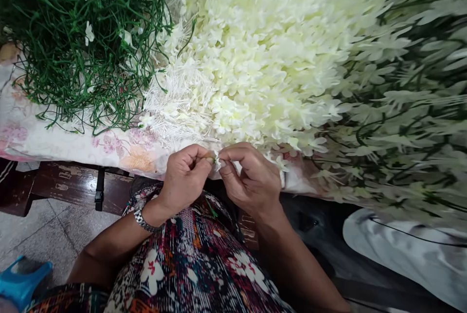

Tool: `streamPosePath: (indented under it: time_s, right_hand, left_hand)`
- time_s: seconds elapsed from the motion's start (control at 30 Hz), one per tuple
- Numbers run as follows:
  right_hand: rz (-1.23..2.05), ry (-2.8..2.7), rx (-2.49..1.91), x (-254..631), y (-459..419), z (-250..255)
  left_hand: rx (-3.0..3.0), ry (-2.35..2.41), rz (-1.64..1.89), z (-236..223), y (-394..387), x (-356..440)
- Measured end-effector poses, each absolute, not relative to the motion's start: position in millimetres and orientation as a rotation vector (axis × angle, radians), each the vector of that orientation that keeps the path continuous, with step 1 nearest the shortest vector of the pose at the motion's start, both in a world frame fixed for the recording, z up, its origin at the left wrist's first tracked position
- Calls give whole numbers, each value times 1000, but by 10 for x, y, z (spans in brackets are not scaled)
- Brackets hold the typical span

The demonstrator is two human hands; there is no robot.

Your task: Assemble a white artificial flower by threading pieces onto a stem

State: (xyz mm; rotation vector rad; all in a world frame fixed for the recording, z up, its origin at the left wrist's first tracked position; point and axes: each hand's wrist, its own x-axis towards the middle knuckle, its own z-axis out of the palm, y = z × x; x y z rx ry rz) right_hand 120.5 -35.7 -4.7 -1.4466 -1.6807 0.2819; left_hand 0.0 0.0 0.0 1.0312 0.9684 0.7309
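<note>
My left hand (188, 174), with a metal watch on its wrist, is closed in a pinch on a thin green plastic stem (212, 208). Part of that stem hangs below the fingers, over the patterned clothing. Facing it, my right hand (251, 176) pinches a small white flower piece (218, 162) at the stem's tip. Fingertips of both hands nearly meet, hiding most of the joint. Just beyond them lie a heap of thin white stamens (178, 103) and a large pile of pale yellow-white artificial flowers (262, 60).
Green plastic stems (91, 50) are heaped at the left, with a few white blossoms among them. Assembled white flower sprays (397, 128) spread along the right side. A floral tablecloth (73, 130) covers the table. A blue plastic object (25, 281) is at lower left, near the tiled floor.
</note>
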Motion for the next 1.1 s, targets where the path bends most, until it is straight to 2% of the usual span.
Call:
streamPosePath:
  time_s: [0.37, 0.7, 1.1]
  right_hand:
    - [173, -1894, -1297, 1318, -349, 149]
    - [257, -1944, -1288, 1341, -337, 267]
    - [257, -1908, -1318, 1300, -304, 173]
  left_hand:
    - [858, 823, 556, 153, 94, -87]
    - [970, 885, 622, 166, 105, -159]
    - [1180, 955, 730, 30, 50, -122]
